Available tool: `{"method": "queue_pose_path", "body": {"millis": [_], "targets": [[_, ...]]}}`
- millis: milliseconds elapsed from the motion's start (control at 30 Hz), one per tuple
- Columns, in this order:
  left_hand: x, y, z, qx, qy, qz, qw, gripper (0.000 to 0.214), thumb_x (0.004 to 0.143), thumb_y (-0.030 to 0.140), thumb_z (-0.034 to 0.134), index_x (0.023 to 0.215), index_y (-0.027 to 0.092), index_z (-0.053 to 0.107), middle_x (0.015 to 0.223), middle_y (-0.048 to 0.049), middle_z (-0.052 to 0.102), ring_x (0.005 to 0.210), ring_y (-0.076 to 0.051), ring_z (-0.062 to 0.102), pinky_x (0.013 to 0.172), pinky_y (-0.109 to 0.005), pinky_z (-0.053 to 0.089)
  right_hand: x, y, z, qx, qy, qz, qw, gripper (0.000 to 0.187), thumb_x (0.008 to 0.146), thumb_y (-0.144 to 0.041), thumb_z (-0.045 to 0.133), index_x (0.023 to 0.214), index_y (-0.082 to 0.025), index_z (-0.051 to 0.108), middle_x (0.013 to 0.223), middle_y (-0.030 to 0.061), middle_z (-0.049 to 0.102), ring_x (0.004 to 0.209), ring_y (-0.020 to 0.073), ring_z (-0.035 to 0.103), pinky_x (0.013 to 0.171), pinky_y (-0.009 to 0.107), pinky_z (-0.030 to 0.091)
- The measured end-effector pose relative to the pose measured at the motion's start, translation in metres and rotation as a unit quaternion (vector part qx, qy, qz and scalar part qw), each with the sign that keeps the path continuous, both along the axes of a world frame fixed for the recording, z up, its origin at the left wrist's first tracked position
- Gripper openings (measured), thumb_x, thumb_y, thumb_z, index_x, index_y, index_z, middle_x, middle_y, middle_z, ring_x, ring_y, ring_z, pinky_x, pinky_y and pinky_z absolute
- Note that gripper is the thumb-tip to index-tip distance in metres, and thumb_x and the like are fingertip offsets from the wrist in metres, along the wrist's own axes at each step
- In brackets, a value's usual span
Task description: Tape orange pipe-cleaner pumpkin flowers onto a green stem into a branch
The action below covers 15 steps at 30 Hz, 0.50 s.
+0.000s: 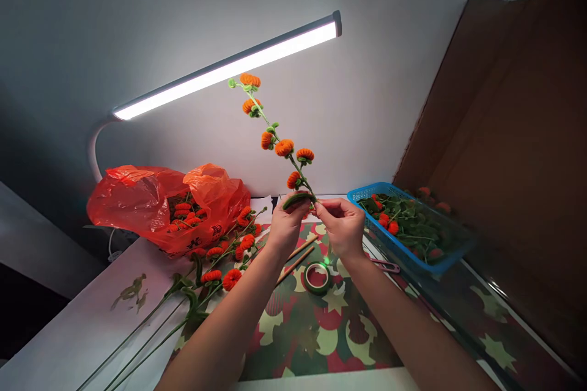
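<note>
A tall handmade flower stem (292,160) with several orange fuzzy blooms and small green buds rises in front of me, leaning to the left at its top. My left hand (288,229) is closed round its lower end, with a fuzzy green leaf (296,199) lying over the fingers against the stem. From the other side my right hand (345,226) pinches the stem just below the lowest bloom. The stem's foot is hidden by the hands. Below them, a roll of green floral tape (317,293) lies on the patterned mat (312,342).
Beneath the lit lamp (229,65), a red plastic bag (132,201) of orange blooms stands at left. Finished-looking flower stems (151,311) lie before it. At right are a blue basket (438,269) of stems, pink-handled scissors (387,266) and a cardboard panel (509,134). Thin sticks (296,263) lie centrally.
</note>
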State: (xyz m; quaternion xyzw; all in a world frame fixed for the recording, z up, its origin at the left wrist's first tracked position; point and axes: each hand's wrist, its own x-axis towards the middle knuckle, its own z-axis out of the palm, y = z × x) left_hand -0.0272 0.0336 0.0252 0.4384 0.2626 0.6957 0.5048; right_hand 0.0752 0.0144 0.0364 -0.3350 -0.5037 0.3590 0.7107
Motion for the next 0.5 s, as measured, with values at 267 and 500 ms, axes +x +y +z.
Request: {"method": "queue_pose_path", "body": {"millis": [267,500], "targets": [[-0.0028,-0.0039,0.0058,-0.008,-0.001,-0.029,1.0,0.022,0.061,0.027,0.076,0.08,0.018,0.068,0.082,-0.0026,0.069,0.075,-0.012,0.059,0.073,-0.025,0.045,0.0004,-0.0014,0.0004,0.01,-0.029,-0.005,1.0,0.013,0.067,-0.028,0.069,0.067,-0.016,0.067,0.066,0.0036,0.069,0.06,0.0164,0.065,0.06,0.03,0.055],[-0.0092,-0.0017,0.0052,-0.031,-0.033,-0.107,0.993,0.03,0.058,0.028,0.079,0.085,0.018,0.07,0.074,-0.0015,0.068,0.068,-0.011,0.059,0.069,-0.024,0.046,0.0006,-0.0037,0.0028,-0.007,-0.015,0.044,0.999,0.013,0.065,-0.027,0.071,0.066,-0.015,0.066,0.064,0.0031,0.068,0.059,0.016,0.064,0.061,0.029,0.054]]}}
